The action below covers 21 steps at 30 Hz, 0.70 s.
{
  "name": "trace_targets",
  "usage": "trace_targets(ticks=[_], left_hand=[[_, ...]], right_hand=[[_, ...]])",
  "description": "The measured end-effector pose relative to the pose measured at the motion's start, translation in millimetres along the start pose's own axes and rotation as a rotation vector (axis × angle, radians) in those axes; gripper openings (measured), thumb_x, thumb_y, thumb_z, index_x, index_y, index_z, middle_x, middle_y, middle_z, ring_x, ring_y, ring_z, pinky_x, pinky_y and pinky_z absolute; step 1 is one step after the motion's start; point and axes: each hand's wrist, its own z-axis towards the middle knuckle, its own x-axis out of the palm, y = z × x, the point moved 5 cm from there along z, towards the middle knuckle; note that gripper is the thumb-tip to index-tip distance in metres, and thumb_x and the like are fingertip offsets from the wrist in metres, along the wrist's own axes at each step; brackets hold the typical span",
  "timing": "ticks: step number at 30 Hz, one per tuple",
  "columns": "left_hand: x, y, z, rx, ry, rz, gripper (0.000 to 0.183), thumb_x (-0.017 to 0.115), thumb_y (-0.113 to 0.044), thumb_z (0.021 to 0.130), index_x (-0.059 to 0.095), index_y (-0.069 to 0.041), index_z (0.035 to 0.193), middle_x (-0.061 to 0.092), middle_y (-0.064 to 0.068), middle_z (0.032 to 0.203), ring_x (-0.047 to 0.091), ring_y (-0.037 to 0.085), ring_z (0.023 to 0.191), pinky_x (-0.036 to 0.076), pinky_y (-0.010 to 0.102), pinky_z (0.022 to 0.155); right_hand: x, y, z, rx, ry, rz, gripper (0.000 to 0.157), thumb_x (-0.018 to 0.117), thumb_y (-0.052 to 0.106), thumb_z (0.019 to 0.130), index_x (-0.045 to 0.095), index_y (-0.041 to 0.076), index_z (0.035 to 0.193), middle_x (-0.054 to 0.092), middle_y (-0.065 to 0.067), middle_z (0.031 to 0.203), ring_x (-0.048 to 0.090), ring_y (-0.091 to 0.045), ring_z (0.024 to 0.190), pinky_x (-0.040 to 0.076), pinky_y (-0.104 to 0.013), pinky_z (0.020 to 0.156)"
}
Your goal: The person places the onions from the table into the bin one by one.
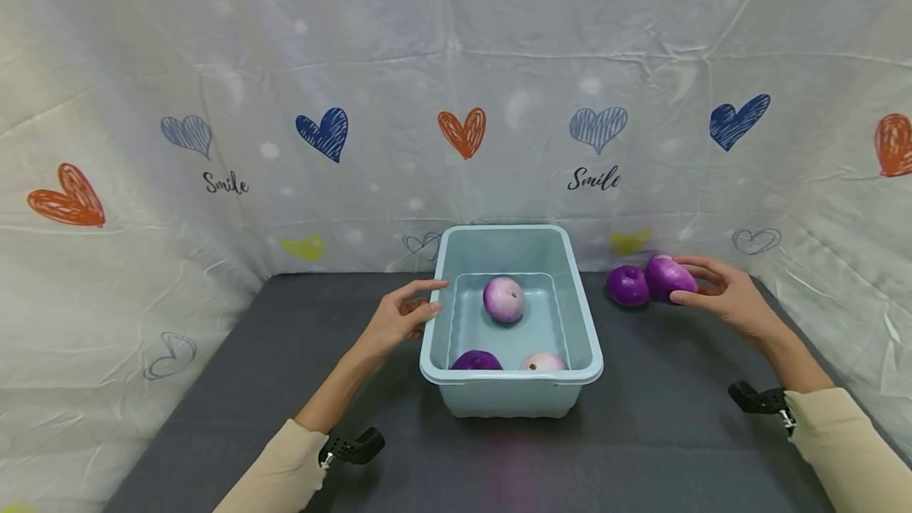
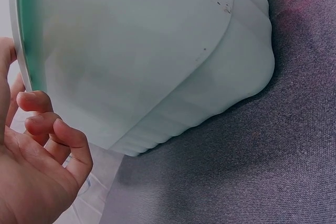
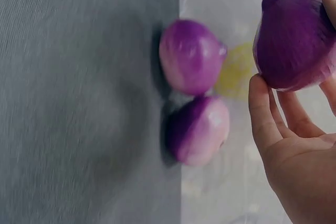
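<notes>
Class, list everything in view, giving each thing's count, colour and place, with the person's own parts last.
Basin: one, light blue, mid-table
Onions in the basin: three, purple and pale pink, on its floor
Onions on the table: two, purple and pale pink, right of the basin, far edge
Held onion: one, mostly purple, in the right hand
Table: one, dark grey, under the basin
Backdrop: one, whitish with coloured hearts, behind the table
Straps: two, black, one per forearm
Sleeves: two, beige, forearms
Left hand: one, bare, at the basin's left rim
Right hand: one, bare, holding an onion
</notes>
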Motion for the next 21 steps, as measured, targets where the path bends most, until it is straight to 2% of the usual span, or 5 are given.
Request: trace_targets(ticks=[4, 9, 13, 21], left_hand=[[-0.2, 1.3, 0.2, 0.004, 0.004, 0.005, 0.041, 0.063, -0.016, 0.103, 0.058, -0.005, 0.142, 0.039, 0.004, 0.066, 0.035, 0.013, 0.057, 0.036, 0.033, 0.057], [-0.7, 0.4, -0.7, 0.001, 0.000, 0.000, 0.040, 0.063, -0.017, 0.103, 0.059, -0.008, 0.142, 0.038, 0.004, 0.066, 0.036, 0.014, 0.057, 0.035, 0.034, 0.058], [-1.4, -1.0, -1.5, -0.003, -0.007, -0.002, 0.040, 0.063, -0.016, 0.103, 0.059, -0.009, 0.142, 0.039, 0.005, 0.067, 0.036, 0.015, 0.057, 0.036, 0.031, 0.058], [-0.5, -0.8, -0.8, 0.000, 0.001, 0.001, 0.041, 0.063, -0.015, 0.103, 0.059, -0.005, 0.142, 0.040, 0.004, 0.066, 0.036, 0.013, 0.057, 0.036, 0.030, 0.058]], right_hand=[[12.0, 8.6, 5.1, -0.014, 0.042, 0.007, 0.053, 0.073, 0.011, 0.097, 0.053, 0.007, 0.146, 0.051, -0.021, 0.140, 0.063, -0.010, 0.111, 0.052, -0.025, 0.085], [26.3, 23.4, 12.7, -0.044, 0.068, 0.034, 0.053, 0.074, 0.009, 0.095, 0.054, 0.004, 0.144, 0.055, -0.017, 0.136, 0.063, -0.015, 0.111, 0.052, -0.026, 0.086], [37.2, 34.4, 19.1, -0.075, 0.089, 0.067, 0.053, 0.075, 0.007, 0.094, 0.053, 0.002, 0.142, 0.059, -0.012, 0.131, 0.064, -0.017, 0.110, 0.053, -0.027, 0.086], [51.0, 52.5, 28.3, -0.068, 0.105, 0.115, 0.054, 0.076, 0.008, 0.093, 0.054, 0.005, 0.142, 0.057, -0.014, 0.134, 0.061, -0.023, 0.116, 0.052, -0.029, 0.089]])
